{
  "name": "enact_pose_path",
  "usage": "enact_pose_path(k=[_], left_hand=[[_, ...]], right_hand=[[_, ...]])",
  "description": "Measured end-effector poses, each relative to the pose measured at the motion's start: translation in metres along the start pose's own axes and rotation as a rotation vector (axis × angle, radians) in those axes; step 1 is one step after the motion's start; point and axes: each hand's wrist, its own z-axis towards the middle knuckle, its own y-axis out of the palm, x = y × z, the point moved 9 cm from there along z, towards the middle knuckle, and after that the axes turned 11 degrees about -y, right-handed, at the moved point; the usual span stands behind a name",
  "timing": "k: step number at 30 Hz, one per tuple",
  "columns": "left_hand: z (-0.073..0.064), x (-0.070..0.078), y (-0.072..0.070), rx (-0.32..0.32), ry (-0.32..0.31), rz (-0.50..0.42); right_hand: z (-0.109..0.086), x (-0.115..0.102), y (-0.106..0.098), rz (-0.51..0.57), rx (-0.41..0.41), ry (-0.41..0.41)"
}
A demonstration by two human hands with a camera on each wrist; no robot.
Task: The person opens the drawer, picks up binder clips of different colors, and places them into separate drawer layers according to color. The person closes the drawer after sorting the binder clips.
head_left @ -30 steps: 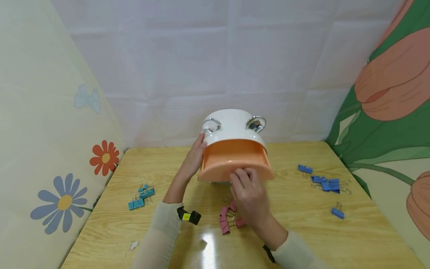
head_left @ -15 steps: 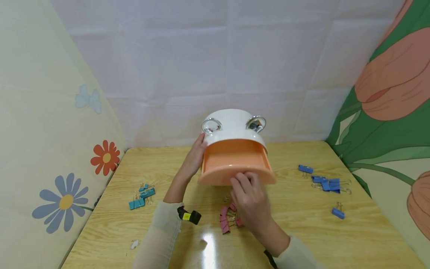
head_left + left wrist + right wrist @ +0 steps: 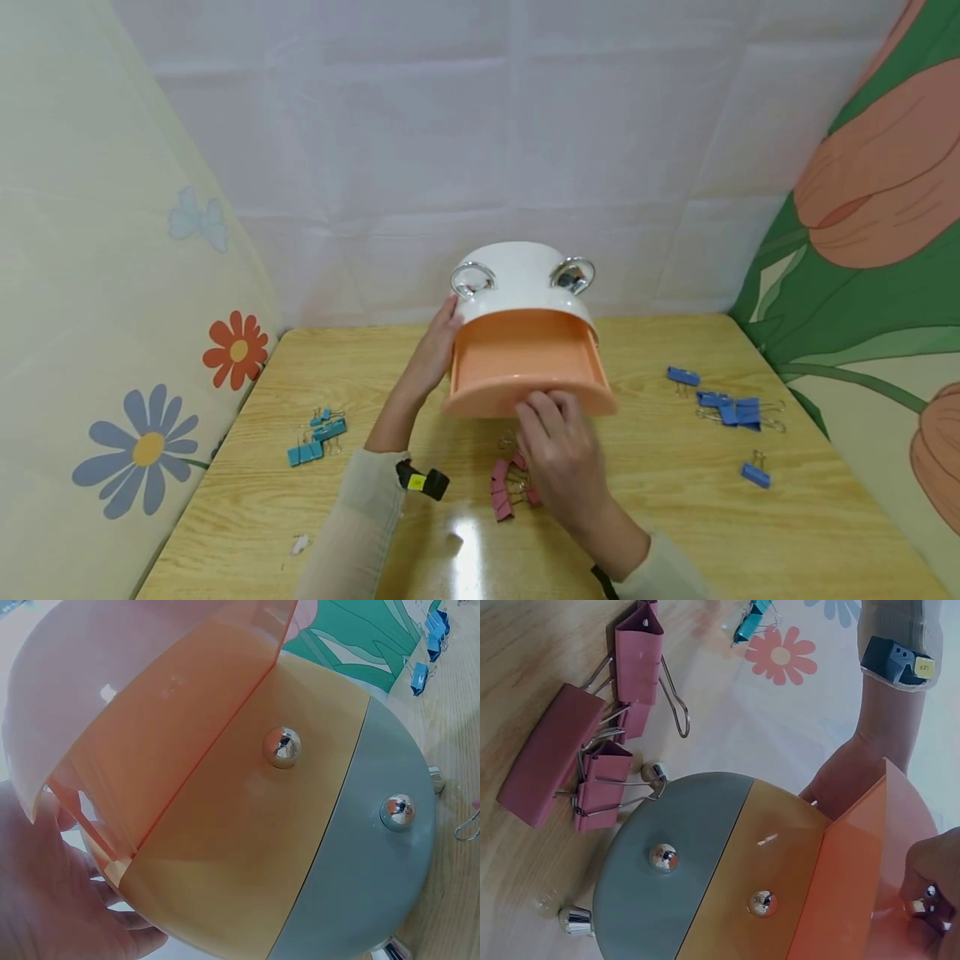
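Observation:
A rounded white desktop drawer cabinet with two silver rings on top stands at the middle back of the table. Its top orange drawer is pulled out, and no contents show inside. Below it, a yellow drawer and a grey-blue drawer are closed, each with a silver knob. My right hand pinches the knob on the orange drawer's front, its fingers mostly covering it. Against the cabinet's left side rests my left hand, fingers extended along the wall.
Pink binder clips lie in front of the cabinet, partly behind my right hand. Teal binder clips are on the left, and several blue binder clips on the right. A small white scrap lies at the front left.
The orange drawer has come farther out toward me, with my right hand moving slightly nearer along with it. My left hand and the cabinet have stayed in place.

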Motion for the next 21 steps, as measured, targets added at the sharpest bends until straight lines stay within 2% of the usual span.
enact_pose_path(k=[11,21], left_hand=[[0.0007,0.0022,-0.0004,-0.004,0.032,-0.008],[-0.0008,0.0029,-0.0001,-0.002,0.031,-0.008]], right_hand=[[-0.0038,-0.0008,0.0005,0.009,-0.005,0.01],[-0.0042,-0.0013,-0.0028,0.024,-0.029,0.022]])
